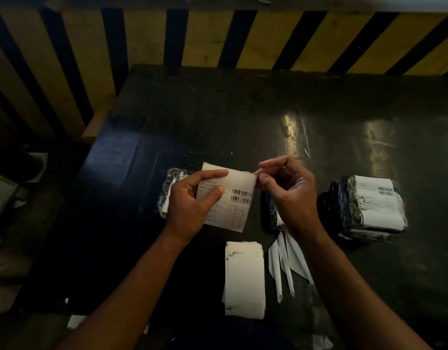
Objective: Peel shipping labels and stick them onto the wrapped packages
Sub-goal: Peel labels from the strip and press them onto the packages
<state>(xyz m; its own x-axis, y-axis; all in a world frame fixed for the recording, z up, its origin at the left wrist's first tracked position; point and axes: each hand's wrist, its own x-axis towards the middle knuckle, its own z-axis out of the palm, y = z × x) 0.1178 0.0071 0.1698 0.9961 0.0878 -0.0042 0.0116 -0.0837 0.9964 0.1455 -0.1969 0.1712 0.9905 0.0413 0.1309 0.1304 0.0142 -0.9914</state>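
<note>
White paper shipping label [233, 195] with two barcodes is held up over the dark, scuffed, shiny table [217, 117]; the left hand [192, 200] grips its left side between thumb and fingers while the right hand [286, 190] pinches its top right corner. Just behind the label sits a plastic-wrapped package [172, 183], mostly hidden by the left hand, another hides under the right wrist, and a labelled one [369, 208] sits further right. Nearer than the label lie a label stack [245, 276] and curled backing strips [283, 261], print too small to read.

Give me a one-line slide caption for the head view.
Left hand holds a shipping label while right hand picks at its corner, above wrapped packages.
</note>
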